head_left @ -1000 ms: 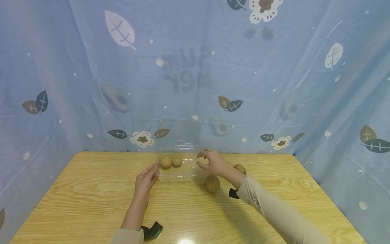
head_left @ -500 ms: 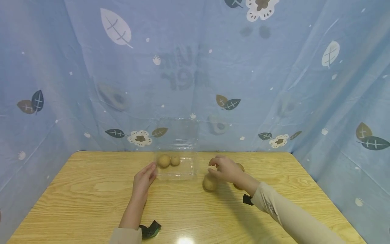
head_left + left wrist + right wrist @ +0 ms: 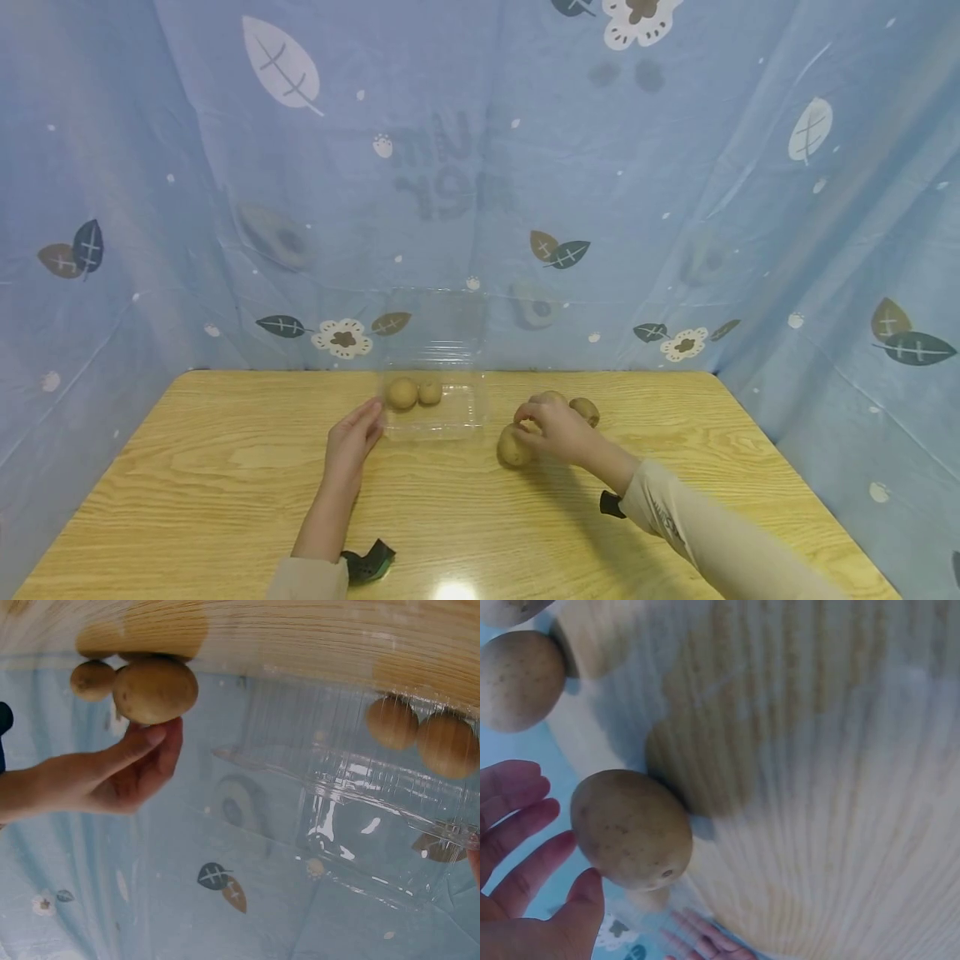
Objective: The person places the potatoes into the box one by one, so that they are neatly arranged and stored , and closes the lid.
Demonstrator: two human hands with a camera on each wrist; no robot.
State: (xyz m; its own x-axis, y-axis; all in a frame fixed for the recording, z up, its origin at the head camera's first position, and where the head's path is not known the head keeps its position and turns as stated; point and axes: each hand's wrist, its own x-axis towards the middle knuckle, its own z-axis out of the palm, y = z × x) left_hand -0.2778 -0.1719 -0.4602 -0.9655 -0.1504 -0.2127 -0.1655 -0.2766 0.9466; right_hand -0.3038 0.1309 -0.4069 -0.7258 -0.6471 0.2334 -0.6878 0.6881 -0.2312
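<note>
A brown oval fruit (image 3: 512, 447) (image 3: 631, 829) (image 3: 155, 690) lies on the wooden table (image 3: 225, 483). My right hand (image 3: 551, 429) (image 3: 517, 855) curls over it, and its thumb and a fingertip touch the fruit. A clear plastic box (image 3: 433, 408) (image 3: 337, 802) stands with its lid raised and holds two more fruits (image 3: 402, 393) (image 3: 430, 392). The straight fingers of my left hand (image 3: 352, 442) rest against the box's left side.
Two loose fruits (image 3: 584, 410) (image 3: 553, 397) lie just behind the right hand. A blue patterned cloth (image 3: 480, 183) hangs round the back and both sides of the table. Black straps (image 3: 367, 562) sit on both wrists.
The right hand drew back from the box's right side, moved right and came down onto the loose fruit. The left hand stayed at the box.
</note>
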